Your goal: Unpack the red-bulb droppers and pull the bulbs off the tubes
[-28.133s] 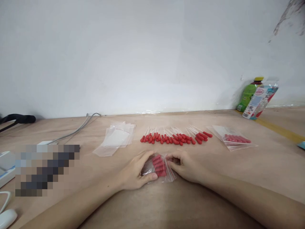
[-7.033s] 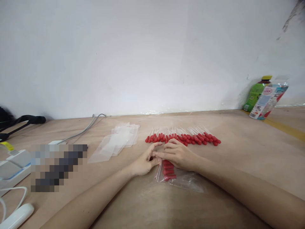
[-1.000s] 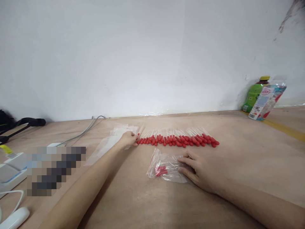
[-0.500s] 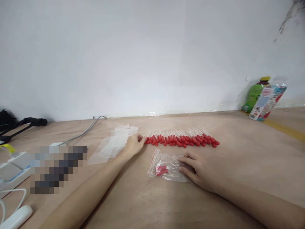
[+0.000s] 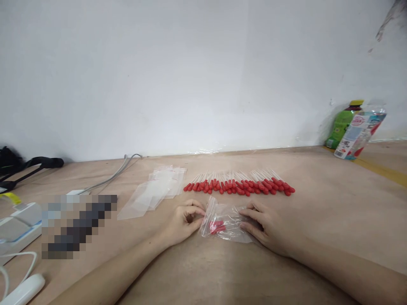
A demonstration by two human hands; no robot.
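A small clear zip bag [image 5: 233,233] lies flat in front of me, with a few red-ended pieces [image 5: 217,227] inside it. My left hand [image 5: 187,220] is at the bag's zip edge, its thumb and fingertips drawn close together on that edge. On the bag's right end rests my right hand [image 5: 265,226], thumb and fingers apart with the tips touching the plastic. Beyond the bag runs a long row of thin white sticks with red rounded ends [image 5: 235,186], the red ends facing me.
Several flat clear bags [image 5: 155,188] overlap at the left of the row. Farther left are a grey cable [image 5: 111,178], a white power strip [image 5: 23,226], a pixelated dark area and a black object [image 5: 41,163]. Two bottles [image 5: 358,131] stand by the wall at right.
My left hand has moved from the left end of the stick row down to the bag's zip edge, uncovering the row's end sticks. The right hand stays on the bag.
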